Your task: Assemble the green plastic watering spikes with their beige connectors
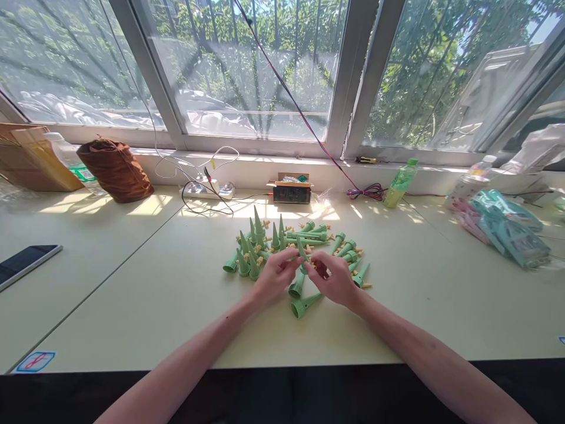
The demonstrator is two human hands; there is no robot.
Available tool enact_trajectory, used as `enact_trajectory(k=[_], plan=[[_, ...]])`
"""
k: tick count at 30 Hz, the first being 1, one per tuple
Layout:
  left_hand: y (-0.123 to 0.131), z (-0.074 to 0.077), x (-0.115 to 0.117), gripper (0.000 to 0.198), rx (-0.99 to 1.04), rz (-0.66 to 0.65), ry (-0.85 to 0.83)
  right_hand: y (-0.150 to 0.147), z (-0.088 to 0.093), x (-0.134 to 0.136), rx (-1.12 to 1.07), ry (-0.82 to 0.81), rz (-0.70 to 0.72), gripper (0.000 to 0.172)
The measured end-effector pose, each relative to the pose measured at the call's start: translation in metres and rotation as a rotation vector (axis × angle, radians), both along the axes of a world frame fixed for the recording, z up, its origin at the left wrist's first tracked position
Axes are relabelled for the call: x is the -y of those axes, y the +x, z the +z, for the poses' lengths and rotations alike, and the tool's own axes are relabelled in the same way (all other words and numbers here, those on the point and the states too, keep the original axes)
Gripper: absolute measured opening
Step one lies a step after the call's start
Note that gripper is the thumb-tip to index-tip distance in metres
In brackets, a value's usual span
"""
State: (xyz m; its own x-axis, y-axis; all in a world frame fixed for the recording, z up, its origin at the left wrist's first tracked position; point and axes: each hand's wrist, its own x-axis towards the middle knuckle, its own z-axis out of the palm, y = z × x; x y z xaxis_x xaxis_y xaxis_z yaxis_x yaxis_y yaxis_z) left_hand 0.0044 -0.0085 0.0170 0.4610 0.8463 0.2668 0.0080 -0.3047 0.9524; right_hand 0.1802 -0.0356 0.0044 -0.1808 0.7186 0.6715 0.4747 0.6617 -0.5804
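A heap of green plastic cone spikes [282, 241] with small tan pieces among them lies in the middle of the pale table [154, 294]. Some cones stand upright at the left, others lie flat. My left hand [276, 275] and my right hand [333, 278] meet over the near side of the heap. Both pinch one green cone [302, 249] between their fingertips; the right hand's fingers seem to press a small tan piece at it. Two more cones [304, 305] lie on the table just below my hands.
A phone [24, 263] lies at the left edge. Along the window sill stand a brown bag [115, 169], a power strip with cables [207, 189], a small box [291, 189] and a green bottle [400, 184]. Teal packets [507, 227] lie at the right.
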Motion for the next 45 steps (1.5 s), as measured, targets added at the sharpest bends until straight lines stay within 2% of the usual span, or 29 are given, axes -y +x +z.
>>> enact_trajectory(k=[9, 18, 45], plan=[[-0.005, -0.002, -0.003, 0.042, -0.026, -0.080, -0.029, 0.000, -0.001, 0.001, 0.051, 0.044, 0.033, 0.015], [-0.011, -0.005, -0.007, 0.035, -0.035, -0.220, -0.047, -0.001, -0.001, 0.001, 0.121, 0.152, 0.075, 0.014], [-0.012, -0.006, -0.009, 0.034, -0.036, -0.240, -0.051, -0.001, 0.002, 0.001, 0.144, 0.162, 0.060, 0.017]])
